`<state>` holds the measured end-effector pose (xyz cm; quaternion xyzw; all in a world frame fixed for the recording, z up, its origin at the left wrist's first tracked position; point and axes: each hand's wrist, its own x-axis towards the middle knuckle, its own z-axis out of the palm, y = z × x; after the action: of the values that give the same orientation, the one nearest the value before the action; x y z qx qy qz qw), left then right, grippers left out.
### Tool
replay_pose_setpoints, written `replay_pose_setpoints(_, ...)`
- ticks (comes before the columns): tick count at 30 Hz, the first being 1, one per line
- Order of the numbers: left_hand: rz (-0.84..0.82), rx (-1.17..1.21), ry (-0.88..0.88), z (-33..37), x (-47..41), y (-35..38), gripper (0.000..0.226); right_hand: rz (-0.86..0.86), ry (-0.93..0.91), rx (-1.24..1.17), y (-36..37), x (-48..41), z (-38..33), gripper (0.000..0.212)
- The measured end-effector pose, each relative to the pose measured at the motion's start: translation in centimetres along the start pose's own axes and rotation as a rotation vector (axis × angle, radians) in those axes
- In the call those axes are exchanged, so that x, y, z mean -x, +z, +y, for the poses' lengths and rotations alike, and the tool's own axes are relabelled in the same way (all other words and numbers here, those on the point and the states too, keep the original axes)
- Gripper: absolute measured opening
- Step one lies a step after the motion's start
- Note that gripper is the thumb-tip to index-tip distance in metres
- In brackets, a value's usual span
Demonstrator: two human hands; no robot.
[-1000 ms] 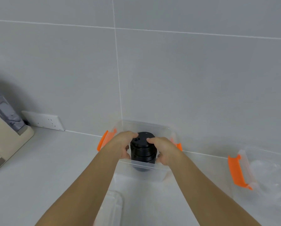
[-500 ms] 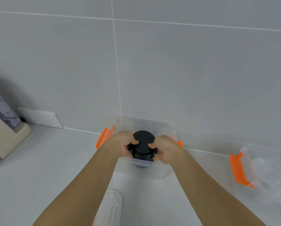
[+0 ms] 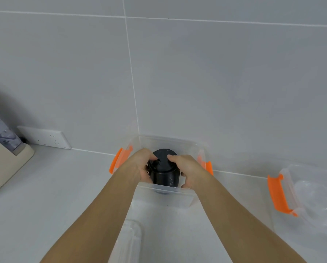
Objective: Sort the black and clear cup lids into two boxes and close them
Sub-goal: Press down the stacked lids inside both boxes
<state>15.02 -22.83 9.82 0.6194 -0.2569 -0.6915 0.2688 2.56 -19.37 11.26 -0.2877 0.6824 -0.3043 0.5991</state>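
Note:
A tall stack of black cup lids (image 3: 164,172) stands upright inside a clear plastic box (image 3: 164,197) with orange side latches, against the tiled wall. My left hand (image 3: 140,166) grips the stack's left side and my right hand (image 3: 186,168) its right side, thumbs resting on the top lid. A second clear box (image 3: 287,179) with an orange latch sits at the right edge and holds clear cup lids (image 3: 314,198), hard to make out.
A clear box cover (image 3: 128,242) lies on the white counter below my arms. A beige appliance (image 3: 3,160) stands at the left edge, with a white wall socket (image 3: 45,137) beside it. The tiled wall rises right behind the boxes.
Both hands have stayed on the black stack in the box. The stack sank a little half a second ago and stands slightly taller between my hands now.

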Motion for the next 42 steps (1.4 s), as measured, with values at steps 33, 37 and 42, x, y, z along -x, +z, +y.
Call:
replay_pose_setpoints(33,0.201,-0.531,0.715,2.1,8.2,4.6,0.068,0.309,-0.689,0.494,-6.7,5.5,-2.2,0.074)
replay_pose_setpoints(37,0.222,-0.674,0.962,-0.1,9.4,8.6,0.072,0.501,-0.789,0.582,-10.5,7.0,-0.3,0.083)
replay_pose_setpoints(42,0.103,-0.819,1.049,-2.9,9.7,13.7,0.075,0.638,-0.78,0.548,-16.4,8.6,2.2,0.089)
